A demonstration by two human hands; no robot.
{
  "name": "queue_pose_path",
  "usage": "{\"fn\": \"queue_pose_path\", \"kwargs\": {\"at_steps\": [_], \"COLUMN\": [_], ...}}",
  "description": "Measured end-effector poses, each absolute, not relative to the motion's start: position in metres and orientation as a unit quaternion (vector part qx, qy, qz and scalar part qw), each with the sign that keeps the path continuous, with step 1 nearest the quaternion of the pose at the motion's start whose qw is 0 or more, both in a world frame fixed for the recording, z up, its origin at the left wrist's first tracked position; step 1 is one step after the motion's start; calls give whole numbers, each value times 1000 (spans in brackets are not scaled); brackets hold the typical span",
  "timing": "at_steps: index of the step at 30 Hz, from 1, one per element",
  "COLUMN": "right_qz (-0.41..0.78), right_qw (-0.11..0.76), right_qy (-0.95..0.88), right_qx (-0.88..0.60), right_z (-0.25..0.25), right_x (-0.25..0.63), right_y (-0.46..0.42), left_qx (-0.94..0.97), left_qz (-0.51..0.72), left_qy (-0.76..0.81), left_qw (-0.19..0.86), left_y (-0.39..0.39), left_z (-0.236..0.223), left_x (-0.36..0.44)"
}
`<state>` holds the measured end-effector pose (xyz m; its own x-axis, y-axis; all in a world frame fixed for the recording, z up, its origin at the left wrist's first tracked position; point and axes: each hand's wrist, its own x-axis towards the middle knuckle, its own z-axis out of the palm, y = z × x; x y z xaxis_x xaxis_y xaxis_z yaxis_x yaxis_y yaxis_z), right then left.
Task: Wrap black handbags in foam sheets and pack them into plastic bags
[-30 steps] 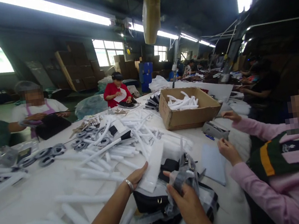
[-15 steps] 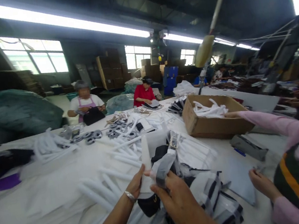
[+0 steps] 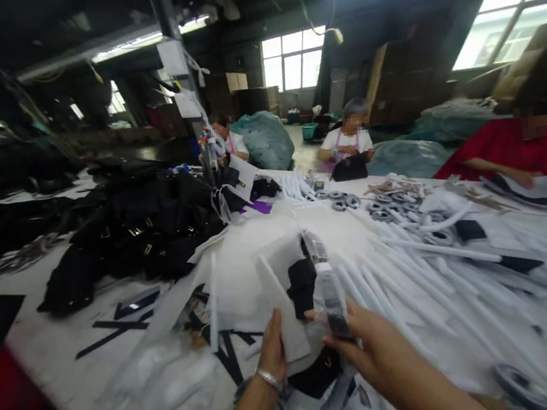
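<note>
My left hand [image 3: 274,349] is closed on a stiff white sheet [image 3: 289,327] that stands beside a black bag part [image 3: 303,288]. In my right hand [image 3: 365,341], thumb and fingers pinch a dark strap wrapped in translucent white film [image 3: 331,298]. A metal buckle [image 3: 318,248] shows near the strap's upper end. Below and between my hands lies a black piece with a small gold fitting [image 3: 317,375]; my hands hide part of it. It is unclear how these parts join.
A heap of black bags [image 3: 139,222] with gold buckles covers the table's left side. White tubes [image 3: 414,280] spread across the right, near grey rings [image 3: 389,206]. Black strips [image 3: 118,326] lie at left. Several people work across the table, one in red [image 3: 502,148].
The view has swung left, so the black heap has come in and the cardboard box and pink-sleeved co-worker have left. Both hands keep their holds on the sheet and wrapped strap.
</note>
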<state>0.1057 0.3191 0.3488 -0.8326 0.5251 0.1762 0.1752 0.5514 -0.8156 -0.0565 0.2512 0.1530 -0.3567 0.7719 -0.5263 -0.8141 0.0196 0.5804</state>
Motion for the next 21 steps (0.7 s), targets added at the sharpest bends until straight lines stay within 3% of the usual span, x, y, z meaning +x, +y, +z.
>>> {"fn": "queue_pose_path", "kwargs": {"at_steps": [6,13,16,21], "right_qz": [439,442,426,404], "right_qw": [130,138,206,307], "right_qy": [-877,-843,-798,-650], "right_qx": [-144,-274,-373,-565], "right_z": [311,231,202,165], "right_x": [-6,-97,-71,51], "right_y": [346,384,385,333], "left_qx": [-133,-148,-106,-39], "left_qz": [768,733,713,676], "left_qy": [520,597,622,670], "left_qw": [348,291,306,304], "left_y": [187,184,194,178], "left_z": [111,68,63,70], "left_x": [-141,-175,-181,-181]}}
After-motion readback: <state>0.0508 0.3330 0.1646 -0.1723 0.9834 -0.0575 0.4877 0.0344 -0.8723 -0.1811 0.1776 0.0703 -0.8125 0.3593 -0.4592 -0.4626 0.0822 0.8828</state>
